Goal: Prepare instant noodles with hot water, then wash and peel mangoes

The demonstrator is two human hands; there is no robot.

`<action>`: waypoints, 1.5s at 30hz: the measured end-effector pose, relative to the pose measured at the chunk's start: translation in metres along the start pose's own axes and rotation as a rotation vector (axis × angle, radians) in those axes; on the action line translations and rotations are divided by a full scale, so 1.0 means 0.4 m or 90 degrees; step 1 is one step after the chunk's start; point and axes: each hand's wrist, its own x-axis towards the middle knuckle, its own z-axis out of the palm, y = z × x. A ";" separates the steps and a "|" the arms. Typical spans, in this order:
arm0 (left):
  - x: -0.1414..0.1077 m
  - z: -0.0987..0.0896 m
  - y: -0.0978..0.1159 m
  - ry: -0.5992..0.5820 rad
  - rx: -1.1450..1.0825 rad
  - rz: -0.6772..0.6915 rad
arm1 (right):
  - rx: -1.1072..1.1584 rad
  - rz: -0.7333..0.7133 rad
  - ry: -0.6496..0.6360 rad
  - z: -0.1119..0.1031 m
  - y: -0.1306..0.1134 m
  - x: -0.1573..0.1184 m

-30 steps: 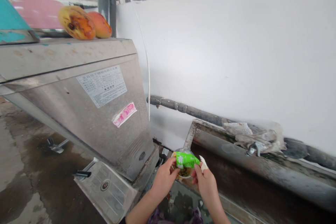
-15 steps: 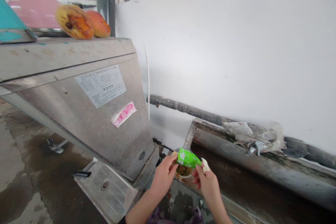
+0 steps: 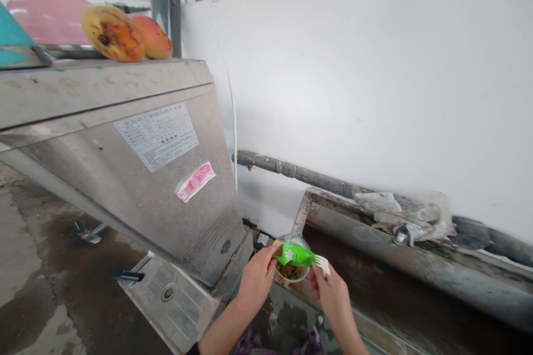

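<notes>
Between my two hands a small green packet (image 3: pixel 296 255) is stretched over a round bowl of food (image 3: pixel 291 273). My left hand (image 3: pixel 259 276) pinches the packet's left end. My right hand (image 3: pixel 328 287) grips its right end, and a white plastic fork (image 3: pixel 322 263) sticks up from the same hand, its tines showing above the fingers. Green and brownish pieces lie in the bowl, whose pale rim shows below the packet. The bowl rests by the corner of a long trough sink; the packet hides part of it.
A metal water dispenser (image 3: pixel 166 138) with a drip tray (image 3: pixel 179 299) and taps stands at left. Two mangoes (image 3: pixel 114 33) and a pink basin (image 3: pixel 50 16) sit on top. Right of my hands runs the trough (image 3: pixel 308 211), with a faucet (image 3: pixel 403 235) and crumpled plastic above it.
The packet has shifted slightly left and down, with its printed face turned a little. More of the bowl and more of the fork's tines now show. Both hands keep their hold.
</notes>
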 end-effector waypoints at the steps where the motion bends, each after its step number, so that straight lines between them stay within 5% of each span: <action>1: -0.002 0.002 -0.003 0.001 0.010 -0.004 | -0.016 -0.005 0.000 -0.001 0.001 -0.001; 14: -0.011 -0.002 0.004 -0.024 0.104 0.024 | -0.205 -0.189 -0.025 -0.016 0.004 -0.009; 26: -0.009 -0.001 0.023 -0.023 -0.043 -0.015 | -0.252 -0.274 0.020 -0.017 0.016 -0.006; 45: -0.004 0.004 0.010 -0.018 -0.149 -0.118 | -0.248 -0.180 -0.042 -0.007 0.006 -0.011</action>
